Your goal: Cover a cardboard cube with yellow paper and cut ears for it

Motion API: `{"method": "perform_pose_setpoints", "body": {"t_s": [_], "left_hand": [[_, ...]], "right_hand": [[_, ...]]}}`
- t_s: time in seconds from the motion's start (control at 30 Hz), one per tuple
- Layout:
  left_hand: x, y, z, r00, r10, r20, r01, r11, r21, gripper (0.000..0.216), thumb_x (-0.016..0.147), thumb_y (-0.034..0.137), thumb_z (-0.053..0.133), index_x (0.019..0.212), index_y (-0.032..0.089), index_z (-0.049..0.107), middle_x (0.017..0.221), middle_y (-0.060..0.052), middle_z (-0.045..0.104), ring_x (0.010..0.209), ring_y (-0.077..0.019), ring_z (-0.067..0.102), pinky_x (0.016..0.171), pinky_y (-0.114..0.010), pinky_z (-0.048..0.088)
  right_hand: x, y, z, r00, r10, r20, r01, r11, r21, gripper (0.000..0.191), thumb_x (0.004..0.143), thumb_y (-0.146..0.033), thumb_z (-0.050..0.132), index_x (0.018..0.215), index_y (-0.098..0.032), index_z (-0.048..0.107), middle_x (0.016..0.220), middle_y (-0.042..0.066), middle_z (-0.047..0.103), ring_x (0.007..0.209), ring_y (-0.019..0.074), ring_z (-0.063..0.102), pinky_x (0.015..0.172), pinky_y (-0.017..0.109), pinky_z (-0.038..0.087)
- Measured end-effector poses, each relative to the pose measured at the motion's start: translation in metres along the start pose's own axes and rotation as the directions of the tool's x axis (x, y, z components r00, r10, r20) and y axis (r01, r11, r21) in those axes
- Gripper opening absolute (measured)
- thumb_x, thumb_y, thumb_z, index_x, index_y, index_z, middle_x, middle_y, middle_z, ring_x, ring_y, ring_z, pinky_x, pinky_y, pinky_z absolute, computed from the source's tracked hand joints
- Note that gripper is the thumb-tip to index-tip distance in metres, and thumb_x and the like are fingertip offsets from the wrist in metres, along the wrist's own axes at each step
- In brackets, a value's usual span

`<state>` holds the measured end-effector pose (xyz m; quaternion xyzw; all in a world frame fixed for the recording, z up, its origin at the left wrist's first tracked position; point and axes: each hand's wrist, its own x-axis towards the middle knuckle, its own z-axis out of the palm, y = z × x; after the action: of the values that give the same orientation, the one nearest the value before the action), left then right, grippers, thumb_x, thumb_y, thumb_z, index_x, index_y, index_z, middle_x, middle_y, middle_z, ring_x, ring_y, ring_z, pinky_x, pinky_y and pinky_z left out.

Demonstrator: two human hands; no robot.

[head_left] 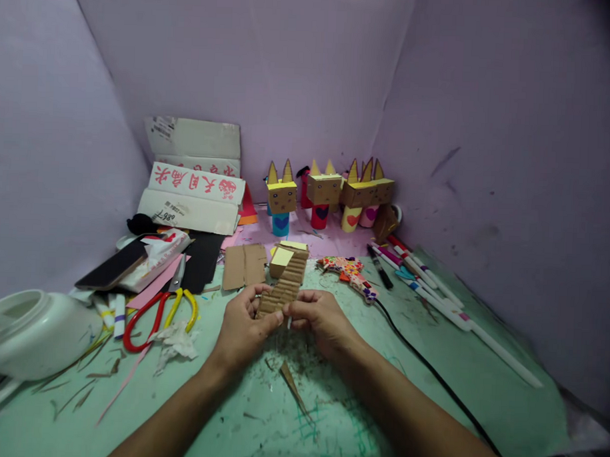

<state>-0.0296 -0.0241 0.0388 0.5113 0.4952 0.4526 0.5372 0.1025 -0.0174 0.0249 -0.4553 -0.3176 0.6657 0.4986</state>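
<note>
My left hand (241, 323) and my right hand (322, 320) meet over a green cutting mat (359, 404). Both pinch the near end of a strip of corrugated cardboard (281, 289) that slopes away from me. The strip's far end reaches a small cardboard block with a yellow face (282, 260). A thin white stick shows between my fingers, too small to name. A pointed cardboard sliver (292, 385) lies on the mat just below my hands.
Red and yellow scissors (155, 310) lie left, by a phone (114, 267) and a white jug (26, 332). Several cat-eared cardboard figures (326, 196) stand at the back. Marker pens (423, 276) and a black cable (430, 373) lie right. White boxes (193, 198) sit back left.
</note>
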Motion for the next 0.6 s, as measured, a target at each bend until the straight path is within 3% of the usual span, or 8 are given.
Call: {"method": "perform_pose_setpoints", "body": {"t_s": [0.2,0.27,0.33,0.4,0.47,0.53,0.6], "left_hand": [[-0.001,0.001,-0.005,0.992,0.111,0.056,-0.116,0.987,0.109,0.052,0.066,0.030,0.068,0.111,0.014,0.050,0.089,-0.009,0.068,0.082,-0.0220,0.065,0.068,-0.029,0.049],[-0.003,0.015,-0.015,0.977,0.207,-0.052,-0.190,0.955,0.228,0.054,0.068,0.036,0.066,0.114,0.014,0.050,0.091,-0.009,0.066,0.084,-0.0226,0.063,0.069,-0.029,0.048],[-0.010,0.037,-0.033,0.929,0.319,-0.189,-0.219,0.884,0.414,0.051,0.069,0.042,0.062,0.112,0.015,0.053,0.094,-0.009,0.065,0.086,-0.0230,0.062,0.072,-0.030,0.046],[-0.020,0.058,-0.059,0.889,0.389,-0.242,-0.146,0.741,0.656,0.050,0.068,0.046,0.059,0.109,0.017,0.056,0.091,-0.008,0.065,0.082,-0.0240,0.061,0.073,-0.032,0.045],[-0.030,0.068,-0.093,0.893,0.369,-0.259,0.029,0.525,0.850,0.046,0.073,0.047,0.053,0.110,0.021,0.055,0.092,-0.006,0.066,0.082,-0.0261,0.062,0.070,-0.033,0.043],[-0.037,0.061,-0.131,0.902,0.316,-0.293,0.202,0.288,0.936,0.041,0.078,0.046,0.043,0.109,0.021,0.055,0.077,-0.005,0.066,0.065,-0.0268,0.061,0.056,-0.031,0.039],[-0.037,0.037,-0.165,0.923,0.277,-0.268,0.222,0.188,0.957,0.031,0.074,0.040,0.046,0.095,0.020,0.059,0.060,-0.007,0.064,0.056,-0.0289,0.059,0.049,-0.030,0.035]], "right_hand": [[0.001,-0.001,-0.003,1.000,-0.019,-0.024,0.020,0.998,0.051,0.012,0.043,-0.012,0.067,0.054,-0.012,0.065,0.054,0.001,0.063,0.048,0.0105,0.054,0.049,0.022,0.042],[0.002,-0.002,-0.005,0.999,-0.021,-0.039,0.024,0.997,0.075,0.013,0.044,-0.013,0.068,0.056,-0.012,0.065,0.056,0.001,0.064,0.049,0.0106,0.055,0.048,0.021,0.042],[0.001,-0.005,-0.006,0.999,-0.019,-0.046,0.024,0.995,0.096,0.012,0.046,-0.014,0.068,0.057,-0.013,0.064,0.055,0.000,0.063,0.048,0.0099,0.055,0.047,0.021,0.041],[0.000,-0.008,-0.007,0.999,-0.015,-0.045,0.020,0.993,0.114,0.012,0.046,-0.015,0.069,0.057,-0.013,0.063,0.053,-0.001,0.062,0.045,0.0092,0.053,0.044,0.020,0.040],[-0.001,-0.011,-0.006,0.999,-0.009,-0.044,0.015,0.992,0.127,0.013,0.045,-0.016,0.070,0.056,-0.013,0.062,0.050,-0.002,0.060,0.043,0.0083,0.051,0.043,0.020,0.038],[-0.003,-0.012,-0.005,0.999,-0.003,-0.042,0.009,0.990,0.139,0.015,0.044,-0.016,0.070,0.055,-0.014,0.061,0.050,-0.003,0.059,0.042,0.0077,0.049,0.043,0.020,0.038],[-0.004,-0.013,-0.004,1.000,0.001,-0.030,0.003,0.989,0.151,0.015,0.044,-0.016,0.070,0.055,-0.014,0.060,0.050,-0.003,0.059,0.042,0.0075,0.049,0.044,0.020,0.039]]}}
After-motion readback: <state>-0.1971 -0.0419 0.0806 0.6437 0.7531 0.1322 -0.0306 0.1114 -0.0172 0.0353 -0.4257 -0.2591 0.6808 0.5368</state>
